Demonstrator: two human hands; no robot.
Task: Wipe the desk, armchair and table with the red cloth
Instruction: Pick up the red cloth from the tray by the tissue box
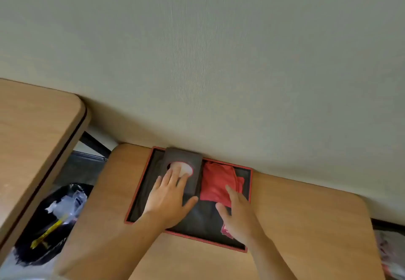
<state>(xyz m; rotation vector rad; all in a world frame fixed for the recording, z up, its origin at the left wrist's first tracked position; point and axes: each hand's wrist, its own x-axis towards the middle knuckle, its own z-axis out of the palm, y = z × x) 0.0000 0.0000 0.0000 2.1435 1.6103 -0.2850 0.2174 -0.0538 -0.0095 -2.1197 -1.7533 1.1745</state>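
On the black tray, crumpled red cloth lies under right-hand fingers.

Two wooden surfaces stand against the wall: one desk and, left of it, a second tabletop. On the desk lies one black tray with a red rim, holding one red cloth and one dark tissue box. Two hands reach over the tray, the left hand and the right hand. Left of the desk, one black bin holds scraps.
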